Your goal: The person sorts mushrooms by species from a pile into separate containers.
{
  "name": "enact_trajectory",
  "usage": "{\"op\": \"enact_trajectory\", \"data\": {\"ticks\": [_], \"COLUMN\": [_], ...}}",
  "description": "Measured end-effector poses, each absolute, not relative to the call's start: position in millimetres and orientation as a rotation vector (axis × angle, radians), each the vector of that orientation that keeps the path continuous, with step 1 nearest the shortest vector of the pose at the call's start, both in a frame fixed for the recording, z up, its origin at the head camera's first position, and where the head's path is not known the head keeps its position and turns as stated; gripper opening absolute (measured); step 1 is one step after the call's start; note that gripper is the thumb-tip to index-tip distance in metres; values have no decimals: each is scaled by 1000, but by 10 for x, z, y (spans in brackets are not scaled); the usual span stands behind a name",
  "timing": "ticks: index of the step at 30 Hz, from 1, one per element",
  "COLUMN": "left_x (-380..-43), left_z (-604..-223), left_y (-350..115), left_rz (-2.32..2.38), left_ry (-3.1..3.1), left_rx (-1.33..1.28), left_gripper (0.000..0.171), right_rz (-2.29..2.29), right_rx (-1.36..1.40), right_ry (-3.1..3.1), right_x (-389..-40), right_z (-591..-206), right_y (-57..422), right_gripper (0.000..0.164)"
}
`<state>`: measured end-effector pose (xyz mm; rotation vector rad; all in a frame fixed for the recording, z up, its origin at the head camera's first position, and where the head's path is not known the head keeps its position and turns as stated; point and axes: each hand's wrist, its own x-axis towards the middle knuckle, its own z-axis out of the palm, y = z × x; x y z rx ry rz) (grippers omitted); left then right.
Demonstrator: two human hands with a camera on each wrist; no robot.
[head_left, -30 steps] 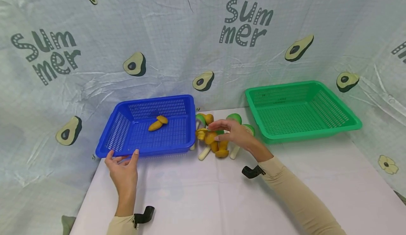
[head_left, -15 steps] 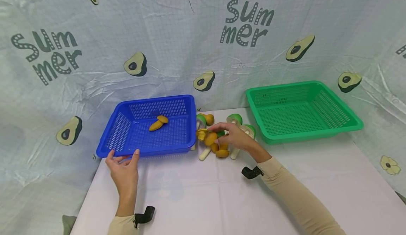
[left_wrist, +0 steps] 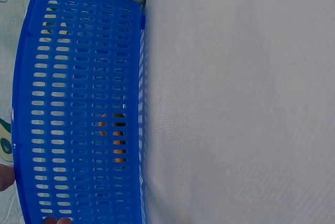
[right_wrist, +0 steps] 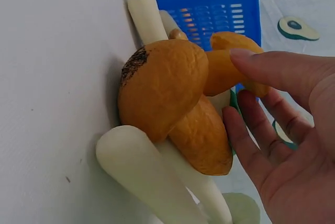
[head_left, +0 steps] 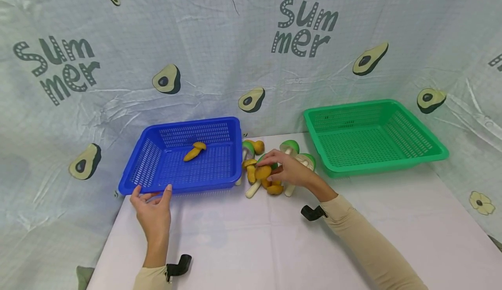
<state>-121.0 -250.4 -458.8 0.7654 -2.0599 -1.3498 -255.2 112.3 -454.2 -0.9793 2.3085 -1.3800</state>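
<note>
My left hand (head_left: 153, 211) holds the near rim of the blue basket (head_left: 208, 185) at its front left corner; in the left wrist view only fingertips (left_wrist: 57, 220) and a piece of a finger at the rim show. A yellow-brown toy mushroom (head_left: 195, 151) lies in that basket. Over the pile between the baskets, my right hand (head_left: 284, 166) pinches a brown toy mushroom (head_left: 262, 172) between thumb and fingers. In the right wrist view, the thumb presses on the orange-brown stem (right_wrist: 221, 71), with the other fingers behind it. Another brown mushroom (right_wrist: 162, 85) lies just in front.
A green basket (head_left: 364, 168) stands on the right. Several green-capped mushrooms (head_left: 289, 145) with pale stems and more brown mushrooms (head_left: 274, 190) are heaped between the baskets. A printed cloth (head_left: 211, 63) hangs behind the white table (head_left: 235, 246).
My right fingers have closed on the brown mushroom and shifted it slightly. A yellow-brown mushroom beside it has tipped over. The mushroom in the blue basket has turned a little. My left hand stays put.
</note>
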Motion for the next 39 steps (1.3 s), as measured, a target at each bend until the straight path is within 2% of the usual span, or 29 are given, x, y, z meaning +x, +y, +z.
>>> {"op": "enact_trajectory", "data": {"ticks": [11, 21, 39], "left_x": [-1202, -1210, -1206], "left_z": [-4581, -4578, -4600], "left_y": [-2495, -2491, -2489], "left_rz": [-1345, -1350, -1359], "left_ry": [-2068, -2058, -2069], "left_rx": [760, 764, 770], "left_gripper": [85, 86, 87], "right_rz": [-1423, -1418, -1381], "right_rx": [-945, -1116, -1013], "right_ry": [2361, 2508, 2534], "right_x": [-2485, -2470, -2432], "right_z": [-4609, -4703, -4738], "right_y": [1132, 1114, 1101], "right_gripper": [46, 44, 43]}}
